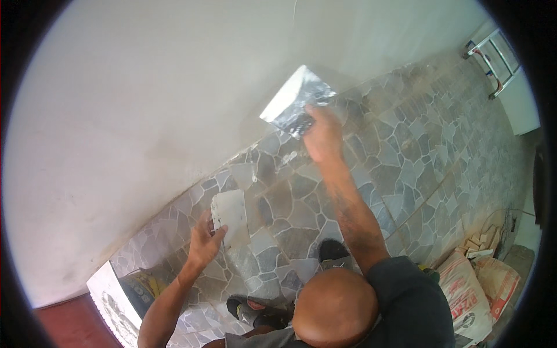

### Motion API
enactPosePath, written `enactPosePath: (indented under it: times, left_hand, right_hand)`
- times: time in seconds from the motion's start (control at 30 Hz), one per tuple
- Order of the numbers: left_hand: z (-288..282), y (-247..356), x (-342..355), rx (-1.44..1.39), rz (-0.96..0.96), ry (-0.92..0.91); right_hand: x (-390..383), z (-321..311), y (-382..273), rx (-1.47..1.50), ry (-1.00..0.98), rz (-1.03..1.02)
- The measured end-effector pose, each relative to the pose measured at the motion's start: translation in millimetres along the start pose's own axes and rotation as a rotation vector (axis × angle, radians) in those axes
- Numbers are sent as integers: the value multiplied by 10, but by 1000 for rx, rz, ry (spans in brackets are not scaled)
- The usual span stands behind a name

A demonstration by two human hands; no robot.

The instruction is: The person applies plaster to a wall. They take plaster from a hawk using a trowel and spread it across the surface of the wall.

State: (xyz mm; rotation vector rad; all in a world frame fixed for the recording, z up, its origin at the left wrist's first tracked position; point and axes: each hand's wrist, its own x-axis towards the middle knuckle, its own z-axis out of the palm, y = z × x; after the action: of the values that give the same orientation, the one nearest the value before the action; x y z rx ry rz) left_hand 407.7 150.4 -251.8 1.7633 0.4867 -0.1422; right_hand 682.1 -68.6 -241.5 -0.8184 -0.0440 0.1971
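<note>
My right hand (321,132) grips a wide metal putty knife (296,107), raised near the painted wall (145,98), with white compound along its outer edge. Its blade is slightly smeared by motion. Lower left, my left hand (206,238) holds a smaller off-white flat blade (231,211) with dark smudges, thumb on its face and fingers around its left edge. The two tools are apart.
Irregular stone-patterned flooring (406,151) runs along the wall. An aluminium ladder (493,58) is at top right. Sacks (461,290) and wood offcuts (481,243) lie lower right. A white spattered board (113,293) and dark bucket (142,287) sit lower left, beside red flooring (64,325).
</note>
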Motion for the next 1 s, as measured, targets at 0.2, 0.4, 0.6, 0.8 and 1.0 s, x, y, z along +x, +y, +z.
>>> enactPosePath:
  times: [0.2,0.4,0.6,0.8,1.0]
  left_hand:
    - [53,111,229,-185,65,-8]
    - [242,917,496,-634,-10,-12]
    - [487,1593,865,-788,100,-41]
    - [816,1826,1020,-955,232,22]
    - [1008,1418,908,-977,271,328]
  right_hand:
    - [74,323,-905,153,-136,76]
    - [-155,923,-1610,-313,-116,-176]
    - [256,1322,-2307,-1381,-8,-758]
    - [1198,1813,-2794,-1384,-134,-1752]
    - [1305,1866,-2457,-1450,-122,-1874]
